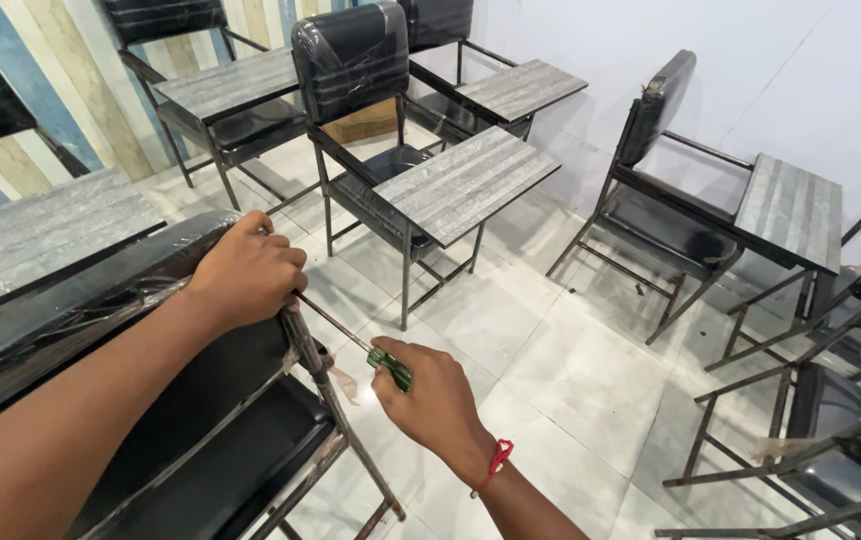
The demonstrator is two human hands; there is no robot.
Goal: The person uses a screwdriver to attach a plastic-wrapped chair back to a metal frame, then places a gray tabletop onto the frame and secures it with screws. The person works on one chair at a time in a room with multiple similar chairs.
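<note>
My left hand (248,272) grips the top corner of a black, plastic-wrapped chair backrest (71,310) at the lower left. My right hand (429,397), with a red thread at the wrist, holds a screwdriver with a green handle (390,367). Its metal shaft (331,323) points up and left to the chair's metal frame post (313,362), just under my left hand. The tip is hidden by my fingers.
Several black chairs with grey wood-grain writing tablets stand around: one straight ahead (381,120), one at the right (721,210), others behind. Dark metal frames (811,420) crowd the right edge. White floor tiles (551,360) lie between them. A striped wall rises at the upper left.
</note>
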